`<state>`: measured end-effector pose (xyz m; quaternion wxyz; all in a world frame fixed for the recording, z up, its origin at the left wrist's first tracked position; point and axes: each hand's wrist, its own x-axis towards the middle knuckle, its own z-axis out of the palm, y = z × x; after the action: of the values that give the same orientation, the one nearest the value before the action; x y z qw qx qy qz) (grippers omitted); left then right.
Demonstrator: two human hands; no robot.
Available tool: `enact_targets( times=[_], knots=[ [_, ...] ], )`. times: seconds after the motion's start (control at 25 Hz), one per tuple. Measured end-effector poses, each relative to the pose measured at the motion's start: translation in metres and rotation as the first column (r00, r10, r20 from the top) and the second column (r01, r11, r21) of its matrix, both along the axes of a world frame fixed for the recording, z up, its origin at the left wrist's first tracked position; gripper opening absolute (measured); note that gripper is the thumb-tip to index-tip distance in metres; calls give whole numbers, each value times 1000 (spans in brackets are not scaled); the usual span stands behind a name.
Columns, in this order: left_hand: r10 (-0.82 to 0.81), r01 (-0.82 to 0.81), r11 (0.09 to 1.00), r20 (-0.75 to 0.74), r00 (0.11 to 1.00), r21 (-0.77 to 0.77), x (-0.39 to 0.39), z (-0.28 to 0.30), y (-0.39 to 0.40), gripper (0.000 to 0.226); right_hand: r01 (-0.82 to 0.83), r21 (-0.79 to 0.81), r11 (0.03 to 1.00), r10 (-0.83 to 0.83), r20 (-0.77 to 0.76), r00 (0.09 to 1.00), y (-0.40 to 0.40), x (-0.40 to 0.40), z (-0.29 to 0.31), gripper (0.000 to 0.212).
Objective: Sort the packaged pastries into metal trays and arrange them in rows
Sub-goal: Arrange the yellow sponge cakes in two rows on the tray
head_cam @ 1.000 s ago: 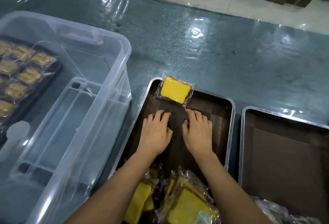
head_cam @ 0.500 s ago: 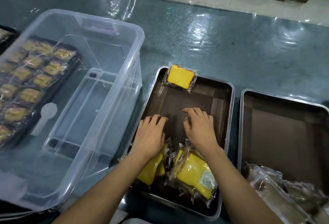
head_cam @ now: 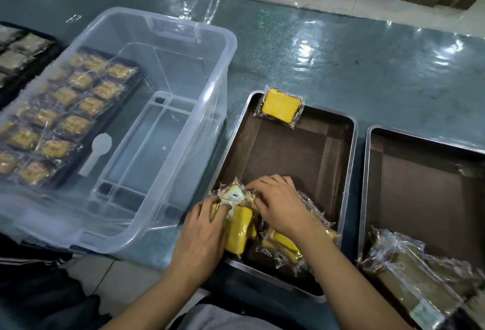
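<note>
Two hands worked at the near end of the middle metal tray (head_cam: 350,169) on the table (head_cam: 367,67). The left hand (head_cam: 202,235) and right hand (head_cam: 280,203) each pinched, with curled fingers, the same wrapped yellow pastry (head_cam: 237,227) atop a small pile. One wrapped yellow cake slice (head_cam: 281,105) leaned on the tray's far-left corner.

Dim light; bright shiny glare on the table (head_cam: 341,48) beyond my hands (head_cam: 278,203) — edges bend, bin (head_cam: 147,125) blurry.
</note>
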<state>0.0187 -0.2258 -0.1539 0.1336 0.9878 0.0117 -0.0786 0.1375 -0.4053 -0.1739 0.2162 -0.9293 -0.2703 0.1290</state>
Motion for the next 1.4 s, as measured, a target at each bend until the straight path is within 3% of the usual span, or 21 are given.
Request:
enact_targets(
  times=[0.24, 0.48, 0.68, 0.84, 0.96, 1.12, 1.4],
  knots=[
    [-137, 131, 988, 57, 989, 86, -24, -11, 3, 33, -88, 11, 996, 88, -43, 995, 7, -14, 1, 24],
    [-159, 167, 979, -75, 984, 117, -30, -22, 5, 68, -142, -66, 988, 137, -70, 988, 9, -11, 1, 34],
    [-140, 147, 987, -106, 984, 66, -22, -32, 7, 86, -199, -94, 976, 185, -134, 973, 7, -12, -1, 55],
    [-155, 154, 987, 15, 988, 34, -18, -34, 7, 68, -184, -85, 979, 172, -130, 976, 7, -7, 0, 60],
    [-145, 150, 988, 115, 983, -34, -14, -30, 8, 51, -149, -35, 988, 144, -103, 984, 3, -1, 2, 50],
    [-46, 77, 976, 150, 988, -205, -11, -18, 6, 54, -35, 113, 993, 50, -127, 991, -3, 8, 13, 34],
    [149, -156, 883, -50, 988, -443, -9, -9, 3, 68, 113, 286, 952, -20, -309, 951, 8, 11, 30, 34]
  ],
)
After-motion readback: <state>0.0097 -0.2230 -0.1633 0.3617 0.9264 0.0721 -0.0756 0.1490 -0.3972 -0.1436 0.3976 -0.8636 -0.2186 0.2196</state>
